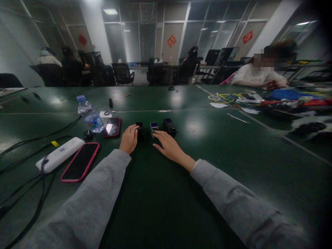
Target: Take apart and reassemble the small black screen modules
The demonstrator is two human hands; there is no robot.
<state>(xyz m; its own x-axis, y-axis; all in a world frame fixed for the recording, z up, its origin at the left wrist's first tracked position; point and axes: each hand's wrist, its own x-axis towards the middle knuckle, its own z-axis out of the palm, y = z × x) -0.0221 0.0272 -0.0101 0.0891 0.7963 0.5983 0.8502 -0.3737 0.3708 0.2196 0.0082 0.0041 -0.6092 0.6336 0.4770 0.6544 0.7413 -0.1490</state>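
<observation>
Three small electronic devices stand in a row on the dark green table (160, 193). My left hand (129, 139) rests against the left side of a black device (140, 130), its fingers stretched out over the edge and not wrapped round it. My right hand (168, 145) is open, palm down, thumb apart. Its fingertips reach the near end of a small device with a lit screen (154, 125) and partly cover it. Just beyond that hand stands a larger black device (169, 126) with a screen on its upper face, not held.
On the left are a water bottle (90, 114), a red-edged phone (112, 127), a pink-cased phone (81, 162), a white power bank (61, 154) and black cables (43, 193). To the right lie a wrench (238, 118) and heaped cables (293, 95). A person (261, 74) sits behind the heap.
</observation>
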